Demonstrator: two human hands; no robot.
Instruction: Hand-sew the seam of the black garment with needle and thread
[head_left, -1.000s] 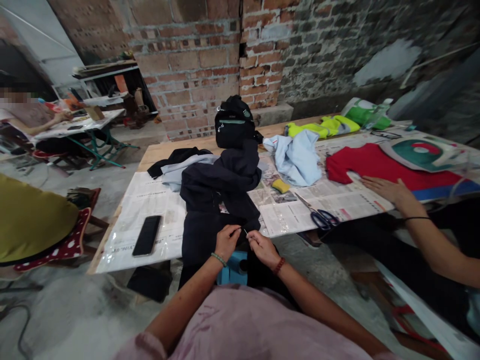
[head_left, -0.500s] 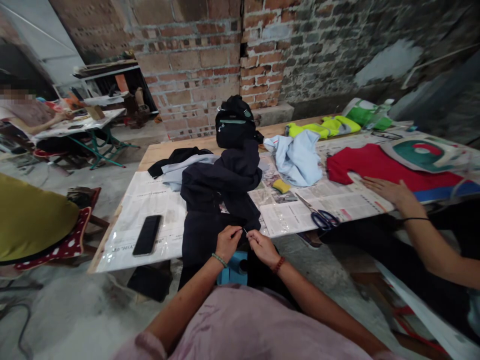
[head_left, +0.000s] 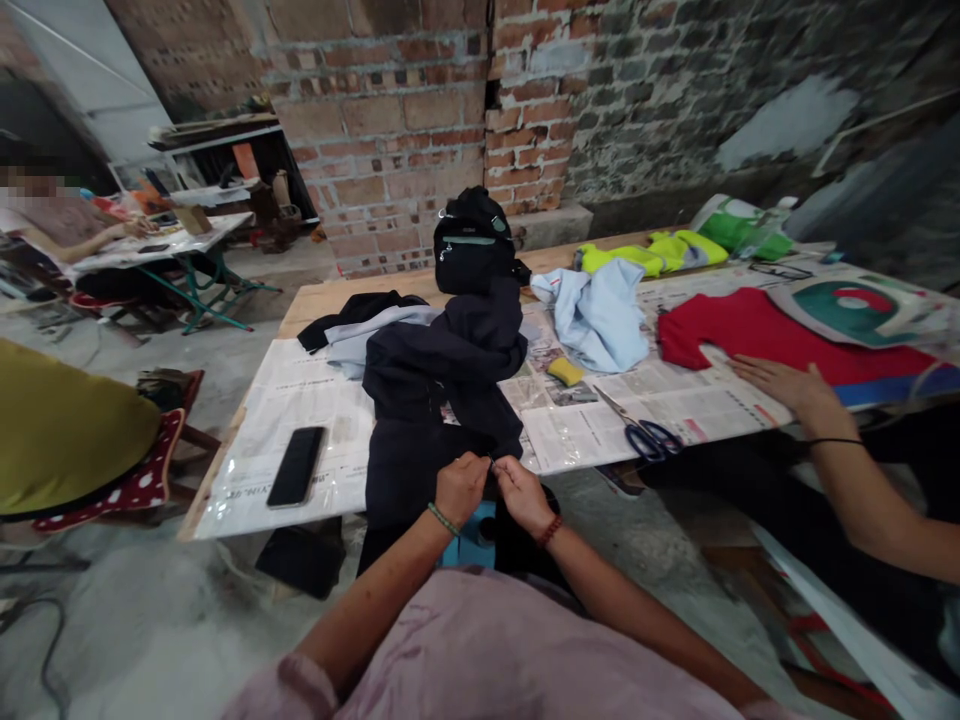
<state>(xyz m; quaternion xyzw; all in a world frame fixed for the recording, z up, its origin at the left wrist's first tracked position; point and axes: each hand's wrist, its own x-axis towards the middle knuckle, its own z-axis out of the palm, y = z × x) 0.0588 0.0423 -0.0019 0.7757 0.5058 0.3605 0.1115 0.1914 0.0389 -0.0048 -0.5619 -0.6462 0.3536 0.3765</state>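
Basically, dark garment (head_left: 420,460) drapes over table (head_left: 232,490) edge, just beyond the hands; left hand (head_left: 460,492) and right hand (head_left: 525,496) pinched closed, grip contents too small to tell, fingertips nearer together than a second ago.

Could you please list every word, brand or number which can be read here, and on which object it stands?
No text can be quoted with certainty.
Newspaper sheets: headlines and columns of print, too small and blurred to read.
Black bag: a small pale mark on its front, too small to read.
Phone: dark screen, no text visible.
Dark garment: no text visible.
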